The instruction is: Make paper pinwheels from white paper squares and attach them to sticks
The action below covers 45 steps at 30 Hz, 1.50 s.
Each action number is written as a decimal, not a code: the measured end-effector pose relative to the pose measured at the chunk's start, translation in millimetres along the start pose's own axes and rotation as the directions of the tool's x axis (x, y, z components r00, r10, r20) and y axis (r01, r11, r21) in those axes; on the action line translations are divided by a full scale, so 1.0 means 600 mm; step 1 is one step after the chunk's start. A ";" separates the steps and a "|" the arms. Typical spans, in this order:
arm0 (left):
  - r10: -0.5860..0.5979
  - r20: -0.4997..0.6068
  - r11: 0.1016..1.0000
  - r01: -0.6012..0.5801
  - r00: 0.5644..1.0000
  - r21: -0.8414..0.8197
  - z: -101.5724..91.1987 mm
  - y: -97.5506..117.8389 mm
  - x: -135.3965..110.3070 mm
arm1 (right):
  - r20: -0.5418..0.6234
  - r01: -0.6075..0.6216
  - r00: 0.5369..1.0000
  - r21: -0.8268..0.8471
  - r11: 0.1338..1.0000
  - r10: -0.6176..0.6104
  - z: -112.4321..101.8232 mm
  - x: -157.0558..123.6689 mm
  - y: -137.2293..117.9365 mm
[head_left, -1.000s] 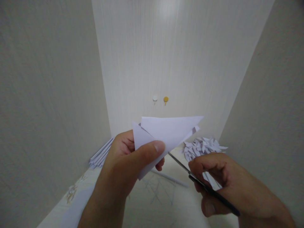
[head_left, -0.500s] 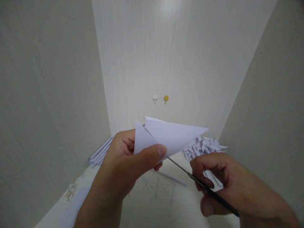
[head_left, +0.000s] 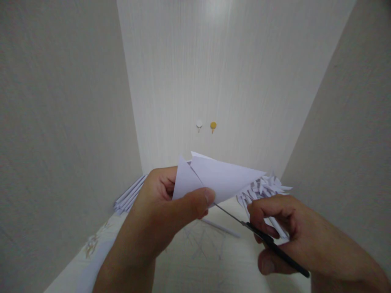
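A folded white sheet of paper, pointed toward the right, is pinched in my left hand, thumb across its front and fingers behind. A slanting cut or fold edge runs down its left part. My right hand is closed around black-handled scissors, with fingers curled at the handles. Their thin metal blade reaches up left to the paper's lower edge beside my left thumb. The blade tip is hidden there, so I cannot tell how much paper lies between the blades.
Rolled white papers lie at the left wall. A pile of paper pieces with cut, pointed ends sits behind my right hand. One thin paper roll rests on the pale table. Two hooks, white and yellow, are on the back wall.
The paper has shifted slightly right and tilted a little downward at its point. The scissors have turned slightly in my right hand, showing more of the handle. Both grips stay the same.
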<state>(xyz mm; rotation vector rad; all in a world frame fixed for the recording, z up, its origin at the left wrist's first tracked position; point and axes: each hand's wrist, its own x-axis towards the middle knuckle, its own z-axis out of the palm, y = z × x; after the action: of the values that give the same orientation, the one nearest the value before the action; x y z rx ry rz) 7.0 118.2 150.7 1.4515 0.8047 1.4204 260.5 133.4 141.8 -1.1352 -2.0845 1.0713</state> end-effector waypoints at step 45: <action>-0.040 0.061 0.997 0.044 0.997 -0.061 0.005 0.007 0.003 | 0.008 -0.021 1.000 0.025 0.999 0.021 0.000 0.001 0.000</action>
<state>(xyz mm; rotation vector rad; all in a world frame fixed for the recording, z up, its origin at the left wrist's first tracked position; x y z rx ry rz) 9.6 117.5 155.7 1.4143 0.7429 1.3528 260.1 133.6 141.8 -1.1447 -2.0631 1.1101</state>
